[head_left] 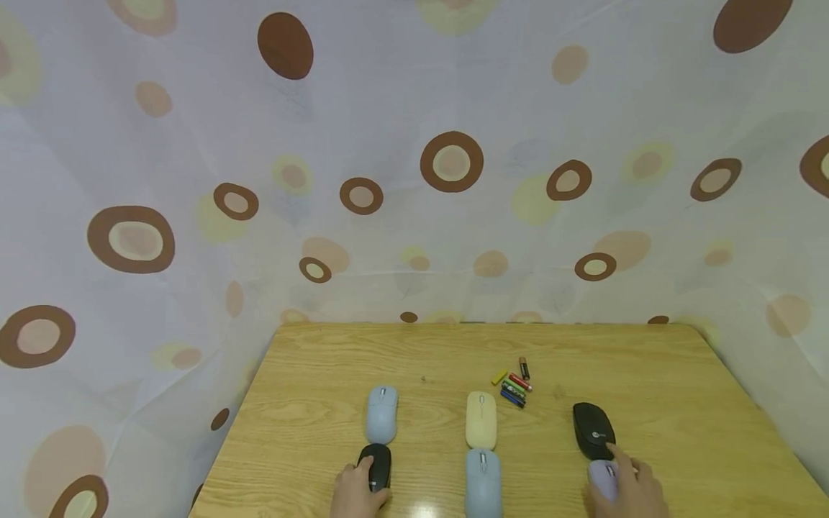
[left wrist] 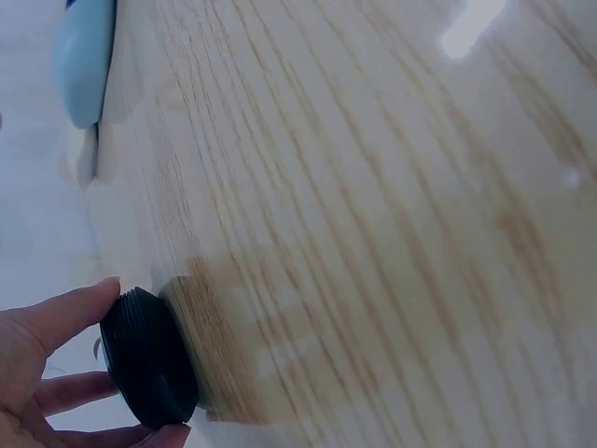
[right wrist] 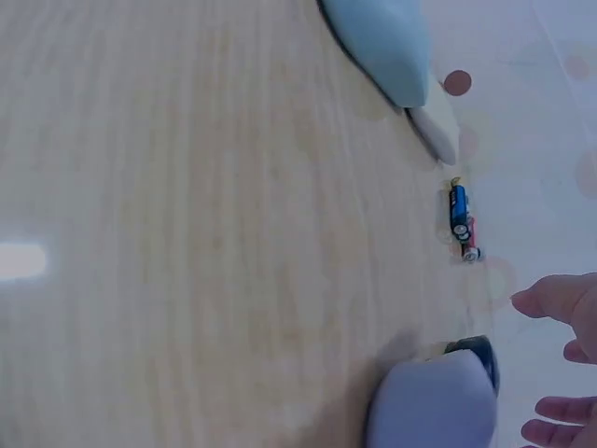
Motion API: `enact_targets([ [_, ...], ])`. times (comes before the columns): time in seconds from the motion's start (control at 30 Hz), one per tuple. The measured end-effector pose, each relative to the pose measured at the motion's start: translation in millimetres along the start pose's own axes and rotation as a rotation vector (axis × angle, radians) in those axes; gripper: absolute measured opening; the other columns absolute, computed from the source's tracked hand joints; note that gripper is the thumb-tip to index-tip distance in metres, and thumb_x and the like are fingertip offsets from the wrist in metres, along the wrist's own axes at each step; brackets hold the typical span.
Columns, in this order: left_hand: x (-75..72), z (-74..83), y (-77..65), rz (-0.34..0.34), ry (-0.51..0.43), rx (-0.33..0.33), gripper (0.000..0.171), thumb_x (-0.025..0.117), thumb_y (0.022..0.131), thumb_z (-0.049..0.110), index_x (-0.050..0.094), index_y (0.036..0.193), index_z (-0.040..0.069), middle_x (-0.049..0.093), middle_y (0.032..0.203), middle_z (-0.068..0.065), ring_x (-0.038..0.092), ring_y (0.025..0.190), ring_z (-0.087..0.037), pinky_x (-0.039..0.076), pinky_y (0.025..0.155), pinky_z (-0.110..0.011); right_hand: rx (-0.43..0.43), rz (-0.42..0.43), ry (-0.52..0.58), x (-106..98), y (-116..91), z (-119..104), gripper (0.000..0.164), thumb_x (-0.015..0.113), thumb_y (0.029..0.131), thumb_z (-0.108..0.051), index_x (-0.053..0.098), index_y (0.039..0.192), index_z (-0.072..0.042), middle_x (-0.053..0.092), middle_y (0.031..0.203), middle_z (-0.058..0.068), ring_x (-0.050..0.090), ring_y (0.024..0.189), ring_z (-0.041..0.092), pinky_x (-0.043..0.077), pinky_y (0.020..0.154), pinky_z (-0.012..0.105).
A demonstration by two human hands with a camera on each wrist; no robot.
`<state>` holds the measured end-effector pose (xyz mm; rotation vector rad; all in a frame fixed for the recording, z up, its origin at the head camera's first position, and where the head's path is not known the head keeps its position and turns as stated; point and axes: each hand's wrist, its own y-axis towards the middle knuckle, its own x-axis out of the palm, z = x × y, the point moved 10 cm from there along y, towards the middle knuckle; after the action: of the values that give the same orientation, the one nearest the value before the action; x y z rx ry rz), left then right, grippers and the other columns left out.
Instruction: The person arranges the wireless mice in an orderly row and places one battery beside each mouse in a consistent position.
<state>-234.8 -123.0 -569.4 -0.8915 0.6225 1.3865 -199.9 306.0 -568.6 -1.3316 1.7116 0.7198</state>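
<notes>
While pinching the small black mouse (head_left: 382, 460) in the left hand (head_left: 355, 495), nearer than the cream mouse (head_left: 481, 421) and to its left, held the right hand (head_left: 635, 495) over the lavender mouse (head_left: 603, 478), nearer than the cream mouse and to its right, with fingers spread and apparently clear of contact. Had one blue mouse (head_left: 382, 414) to the left of the cream mouse, another blue mouse (head_left: 483, 485) just beside its near end, a larger black mouse (head_left: 592, 430) to its right, and batteries (head_left: 520, 382) beyond it, rightward. Seemed, by judgement, to be handling one mouse per side; could not tell whether taking up or setting down. Called next, probably, for easing or firming the left pinch and either closing round the lavender mouse or drawing clear, without nudging neighbouring mice.
</notes>
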Motion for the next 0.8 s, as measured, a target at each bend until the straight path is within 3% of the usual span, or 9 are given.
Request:
enact_targets([
  [0.13,0.4,-1.1,-0.5,-0.018,-0.002,-0.014,0.052,0.079,0.067,0.018,0.06,0.11,-0.004,0.057,0.087,-0.026,0.056,0.078,-0.042,0.047,0.065,-0.05,-0.336,0.248,0.093,-33.7,3.1,-63.4,0.055,0.071,0.072,-0.001,0.046,0.121,0.004,0.049,0.102,0.034,0.051,0.085,0.048,0.043,0.067,0.059],
  [0.23,0.9,-1.4,-0.2,-0.022,-0.004,-0.019,0.052,0.079,0.067,0.018,0.06,0.11,-0.004,0.057,0.087,-0.026,0.056,0.078,-0.042,0.047,0.066,-0.05,-0.471,0.313,0.117,-37.4,11.0,-93.9,0.052,0.069,0.07,0.009,0.049,0.118,0.006,0.051,0.1,0.03,0.051,0.087,0.042,0.044,0.068,0.055],
  [0.47,0.4,-2.3,0.0,-0.013,-0.01,-0.038,0.053,0.08,0.066,0.017,0.06,0.11,-0.004,0.057,0.09,-0.028,0.056,0.08,-0.044,0.047,0.067,-0.051,-0.481,0.143,0.133,-0.3,54.8,-130.3,0.046,0.065,0.077,0.007,0.049,0.12,0.005,0.052,0.11,0.028,0.048,0.103,0.045,0.042,0.081,0.056],
  [0.57,0.9,-2.6,0.0,-0.014,-0.006,-0.046,0.053,0.08,0.066,0.018,0.06,0.111,-0.003,0.057,0.089,-0.027,0.056,0.08,-0.044,0.047,0.067,-0.051,-0.493,0.102,0.097,17.6,70.3,-141.0,0.044,0.066,0.078,0.004,0.052,0.119,0.006,0.055,0.107,0.025,0.052,0.1,0.041,0.045,0.081,0.051],
  [0.8,0.0,-1.9,-0.6,-0.014,-0.008,-0.06,0.052,0.08,0.067,0.017,0.06,0.111,-0.003,0.056,0.089,-0.026,0.055,0.081,-0.044,0.047,0.068,-0.051,-0.486,-0.011,0.023,47.9,88.8,-146.5,0.036,0.059,0.083,0.004,0.052,0.119,0.007,0.052,0.114,0.026,0.05,0.105,0.041,0.044,0.085,0.05],
])
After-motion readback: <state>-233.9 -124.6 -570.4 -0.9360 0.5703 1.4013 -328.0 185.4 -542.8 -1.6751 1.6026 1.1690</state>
